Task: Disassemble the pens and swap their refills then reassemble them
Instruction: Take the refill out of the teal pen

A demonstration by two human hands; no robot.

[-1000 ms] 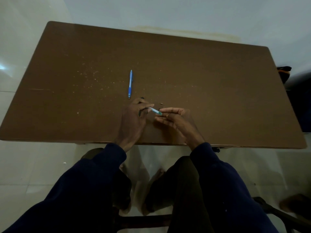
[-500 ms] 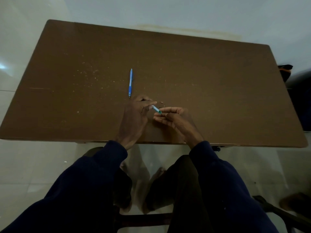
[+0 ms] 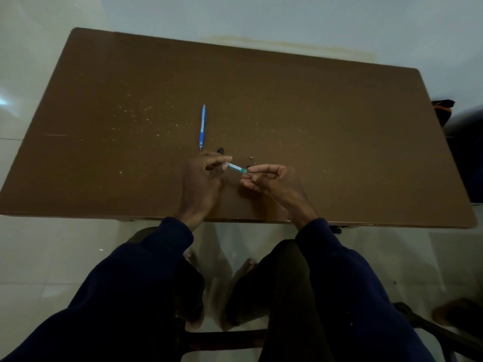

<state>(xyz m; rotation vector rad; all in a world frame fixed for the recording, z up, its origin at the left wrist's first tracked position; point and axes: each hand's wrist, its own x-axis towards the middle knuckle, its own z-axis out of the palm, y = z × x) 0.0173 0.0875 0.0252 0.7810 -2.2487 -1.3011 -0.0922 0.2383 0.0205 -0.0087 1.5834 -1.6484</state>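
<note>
The person held a green pen (image 3: 236,167) between both hands, low over the tabletop (image 3: 339,142), just nearer the body than the blue pen (image 3: 202,126) and a little to its right. The left hand (image 3: 201,181) pinched the pale end between thumb and fingers in a narrow grip. The right hand (image 3: 274,178) pinched the green end the same way, with its other fingers curled under.

The blue pen lay flat and untouched, apparently whole. A small dark piece (image 3: 221,150) lay just beside its near tip, and a smaller bit (image 3: 251,158) lay farther to its right. Both were too small to identify.

The step in hand looked like taking the green pen apart, early in the task, since no refill was visible. The next move would likely call for twisting or pulling the two ends against each other. The pinches would need to be firm and the pen kept low, so that loose parts landed near the blue pen rather than rolling off.
</note>
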